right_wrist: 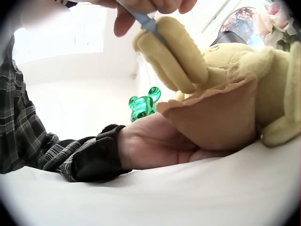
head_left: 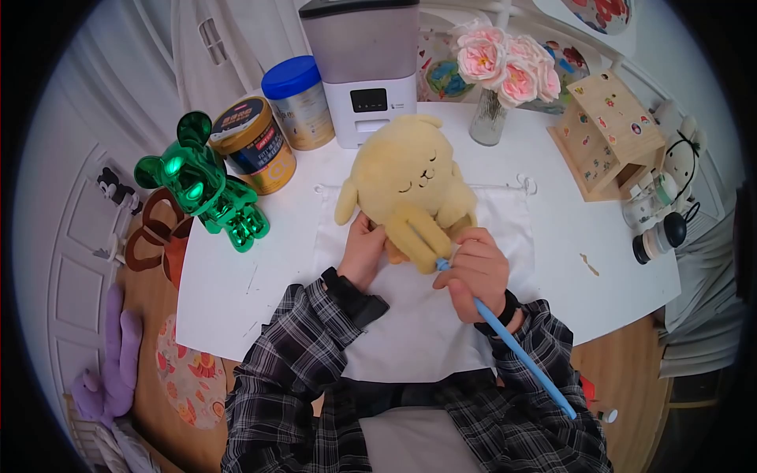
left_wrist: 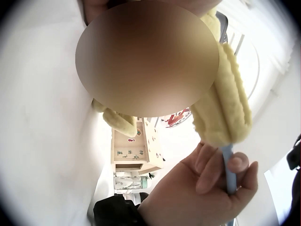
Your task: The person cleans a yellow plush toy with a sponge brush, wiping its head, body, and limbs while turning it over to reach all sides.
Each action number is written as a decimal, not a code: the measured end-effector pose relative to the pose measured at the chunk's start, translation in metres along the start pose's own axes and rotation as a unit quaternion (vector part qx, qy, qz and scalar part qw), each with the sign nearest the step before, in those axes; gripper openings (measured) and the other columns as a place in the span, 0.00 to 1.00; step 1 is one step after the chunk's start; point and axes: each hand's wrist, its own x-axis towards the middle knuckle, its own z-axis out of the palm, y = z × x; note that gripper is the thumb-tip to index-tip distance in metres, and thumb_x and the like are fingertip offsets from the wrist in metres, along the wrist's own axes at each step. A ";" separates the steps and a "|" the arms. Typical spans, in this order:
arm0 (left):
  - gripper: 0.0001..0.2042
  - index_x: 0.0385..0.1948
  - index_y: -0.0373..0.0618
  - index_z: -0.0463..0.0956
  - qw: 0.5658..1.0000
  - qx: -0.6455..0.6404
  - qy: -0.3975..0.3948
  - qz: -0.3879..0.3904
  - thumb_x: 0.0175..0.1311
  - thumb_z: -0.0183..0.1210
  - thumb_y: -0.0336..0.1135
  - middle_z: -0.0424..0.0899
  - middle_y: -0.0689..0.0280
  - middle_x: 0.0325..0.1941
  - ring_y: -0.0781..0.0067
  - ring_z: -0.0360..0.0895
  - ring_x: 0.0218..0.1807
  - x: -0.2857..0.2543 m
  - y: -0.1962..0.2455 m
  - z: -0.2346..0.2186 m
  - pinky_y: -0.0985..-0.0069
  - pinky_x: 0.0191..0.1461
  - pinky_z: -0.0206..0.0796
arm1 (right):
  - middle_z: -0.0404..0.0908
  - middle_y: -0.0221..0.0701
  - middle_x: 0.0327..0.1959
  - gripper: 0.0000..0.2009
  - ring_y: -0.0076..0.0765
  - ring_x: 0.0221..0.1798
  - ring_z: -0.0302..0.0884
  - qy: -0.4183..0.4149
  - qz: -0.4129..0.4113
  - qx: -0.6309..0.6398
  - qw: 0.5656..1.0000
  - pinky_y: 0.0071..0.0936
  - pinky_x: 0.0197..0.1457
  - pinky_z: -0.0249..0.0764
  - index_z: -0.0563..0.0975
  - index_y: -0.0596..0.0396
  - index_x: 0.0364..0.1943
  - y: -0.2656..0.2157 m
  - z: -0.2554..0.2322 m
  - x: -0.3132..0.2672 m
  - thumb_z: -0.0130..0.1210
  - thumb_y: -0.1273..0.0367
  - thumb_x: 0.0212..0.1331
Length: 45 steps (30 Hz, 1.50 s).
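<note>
A pale yellow plush toy with a sleeping face lies on a white drawstring bag. My left hand holds its lower left side. In the right wrist view, that palm supports a tan, wavy-rimmed cone part at the toy's base. My right hand grips the long light-blue handle of a duster near its head. Two yellow padded blades form that head, overlapping the toy's lower front. From the right wrist, the blades appear just over the cone's rim.
Left on the table are a shiny green bear figure and two tins, one blue-lidded. Behind the toy stands a white feeder. A vase of pink roses, a wooden house and small jars are right.
</note>
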 end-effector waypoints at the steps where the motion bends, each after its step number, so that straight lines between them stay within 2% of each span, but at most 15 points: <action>1: 0.14 0.52 0.40 0.68 1.000 -0.003 0.002 0.000 0.65 0.51 0.26 0.79 0.64 0.48 0.74 0.78 0.47 0.001 -0.001 -0.001 0.75 0.49 0.74 | 0.76 0.27 0.29 0.08 0.35 0.34 0.71 0.020 0.000 -0.001 1.000 0.34 0.45 0.68 0.79 0.52 0.29 -0.004 -0.002 0.004 0.60 0.73 0.41; 5: 0.13 0.52 0.39 0.68 1.000 0.010 -0.005 0.007 0.66 0.51 0.26 0.78 0.64 0.48 0.74 0.78 0.47 -0.004 0.007 0.005 0.75 0.49 0.74 | 0.74 0.29 0.21 0.03 0.37 0.26 0.69 0.096 0.027 -0.049 0.994 0.35 0.41 0.69 0.79 0.54 0.22 -0.018 0.014 0.030 0.56 0.76 0.41; 8: 0.13 0.51 0.39 0.69 0.999 0.032 -0.015 0.015 0.66 0.51 0.27 0.78 0.63 0.49 0.73 0.78 0.48 -0.008 0.013 0.009 0.75 0.49 0.74 | 0.74 0.29 0.21 0.04 0.38 0.27 0.70 0.032 0.033 -0.046 0.998 0.35 0.41 0.68 0.79 0.55 0.24 -0.012 0.016 0.027 0.57 0.76 0.41; 11: 0.12 0.51 0.39 0.70 1.000 0.005 -0.008 -0.007 0.66 0.51 0.27 0.78 0.63 0.49 0.74 0.78 0.49 -0.007 0.012 0.009 0.76 0.50 0.73 | 0.73 0.29 0.23 0.08 0.38 0.30 0.70 0.028 0.002 -0.014 1.000 0.34 0.42 0.67 0.80 0.54 0.29 -0.002 0.010 0.007 0.60 0.74 0.41; 14: 0.12 0.51 0.39 0.70 1.000 0.002 0.016 0.000 0.67 0.51 0.28 0.79 0.64 0.49 0.74 0.78 0.49 0.002 -0.003 -0.003 0.76 0.52 0.72 | 0.72 0.30 0.22 0.06 0.38 0.28 0.69 0.070 0.010 0.008 0.997 0.34 0.40 0.67 0.78 0.55 0.26 -0.005 0.000 0.011 0.60 0.75 0.41; 17: 0.13 0.52 0.39 0.69 1.000 0.001 0.003 -0.003 0.67 0.51 0.29 0.78 0.65 0.50 0.75 0.78 0.50 -0.002 0.004 0.003 0.76 0.53 0.71 | 0.70 0.31 0.18 0.02 0.39 0.22 0.66 0.112 0.087 -0.047 0.989 0.34 0.37 0.67 0.77 0.56 0.20 -0.013 0.011 0.028 0.56 0.77 0.42; 20: 0.14 0.52 0.39 0.69 1.000 -0.007 -0.004 0.007 0.67 0.53 0.31 0.78 0.65 0.51 0.74 0.77 0.50 -0.002 0.003 0.003 0.76 0.54 0.72 | 0.70 0.31 0.18 0.02 0.40 0.23 0.66 0.066 0.061 -0.035 0.995 0.32 0.36 0.66 0.78 0.56 0.21 -0.003 0.009 0.017 0.55 0.77 0.43; 23: 0.15 0.53 0.39 0.69 1.000 -0.004 0.002 0.007 0.67 0.53 0.32 0.78 0.64 0.51 0.74 0.77 0.50 -0.003 0.004 0.004 0.76 0.54 0.71 | 0.69 0.31 0.19 0.03 0.40 0.23 0.66 0.066 0.021 -0.011 0.998 0.31 0.38 0.66 0.79 0.56 0.26 -0.001 0.001 0.008 0.56 0.76 0.45; 26: 0.15 0.53 0.39 0.68 1.000 0.002 0.004 0.001 0.67 0.53 0.32 0.78 0.64 0.51 0.74 0.77 0.50 0.000 0.002 0.001 0.76 0.54 0.71 | 0.71 0.31 0.20 0.02 0.39 0.25 0.67 0.123 0.044 -0.001 0.991 0.32 0.39 0.66 0.79 0.56 0.25 -0.002 -0.004 0.011 0.57 0.75 0.46; 29: 0.15 0.53 0.38 0.68 1.000 0.017 0.009 0.006 0.67 0.53 0.32 0.78 0.64 0.51 0.74 0.77 0.50 -0.001 0.002 0.002 0.76 0.53 0.72 | 0.72 0.34 0.20 0.08 0.38 0.29 0.68 0.141 0.133 -0.051 0.980 0.31 0.39 0.65 0.79 0.59 0.26 -0.007 0.001 0.026 0.49 0.72 0.55; 32: 0.15 0.53 0.38 0.68 1.000 0.011 -0.002 0.008 0.67 0.53 0.31 0.78 0.64 0.51 0.74 0.78 0.50 0.000 0.002 0.001 0.76 0.53 0.71 | 0.74 0.33 0.23 0.05 0.42 0.30 0.69 0.143 0.155 -0.071 0.975 0.33 0.42 0.66 0.79 0.56 0.29 0.006 0.002 0.021 0.56 0.77 0.48; 35: 0.15 0.53 0.38 0.68 1.000 0.009 -0.004 0.002 0.66 0.53 0.31 0.78 0.63 0.51 0.74 0.78 0.50 0.000 0.002 0.001 0.76 0.54 0.71 | 0.75 0.33 0.25 0.08 0.42 0.33 0.69 0.134 0.209 -0.133 0.959 0.32 0.42 0.66 0.79 0.57 0.34 0.012 -0.010 0.008 0.56 0.78 0.48; 38: 0.16 0.54 0.38 0.67 1.000 -0.002 -0.005 0.002 0.66 0.53 0.30 0.78 0.64 0.51 0.74 0.78 0.50 0.002 -0.003 -0.002 0.76 0.54 0.71 | 0.75 0.33 0.26 0.09 0.41 0.35 0.69 0.171 0.183 -0.122 0.960 0.32 0.42 0.66 0.78 0.57 0.35 0.004 -0.004 0.015 0.57 0.77 0.48; 42: 0.17 0.55 0.38 0.66 1.000 -0.015 -0.017 0.000 0.66 0.54 0.30 0.77 0.64 0.53 0.74 0.77 0.52 0.002 -0.001 -0.003 0.76 0.55 0.71 | 0.73 0.32 0.27 0.09 0.42 0.36 0.69 0.049 0.110 -0.080 0.989 0.34 0.46 0.64 0.78 0.56 0.38 0.004 -0.002 0.021 0.56 0.74 0.52; 45: 0.17 0.55 0.38 0.66 1.000 -0.021 -0.010 0.001 0.66 0.54 0.30 0.77 0.64 0.53 0.74 0.77 0.52 0.003 -0.003 -0.004 0.76 0.55 0.70 | 0.73 0.33 0.28 0.09 0.41 0.36 0.67 0.087 0.157 -0.156 0.971 0.34 0.45 0.63 0.78 0.57 0.39 0.014 -0.004 0.016 0.52 0.76 0.54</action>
